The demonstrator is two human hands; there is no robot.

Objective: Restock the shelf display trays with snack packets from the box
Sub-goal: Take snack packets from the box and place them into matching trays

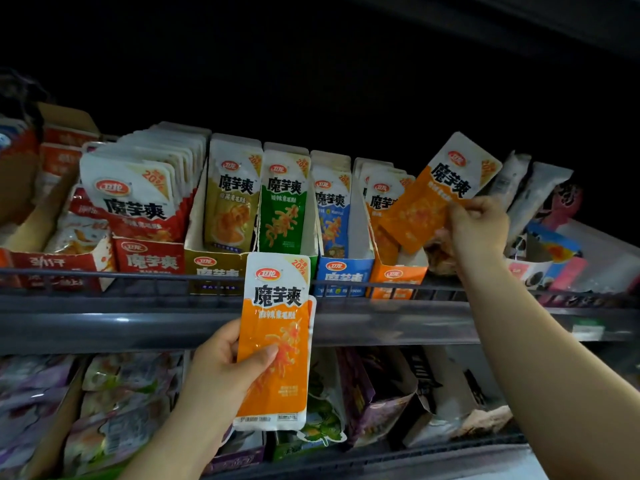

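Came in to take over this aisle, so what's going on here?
A person is restocking the upper shelf. Their right hand holds an orange packet tilted above the orange tray, which has a few packets standing in it. Their left hand grips a spare orange packet lower down, in front of that shelf. The neighbouring trays hold packets too.

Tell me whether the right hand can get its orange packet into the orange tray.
Probably yes: the right hand holds the packet tilted over the orange tray, and nothing blocks its open top.
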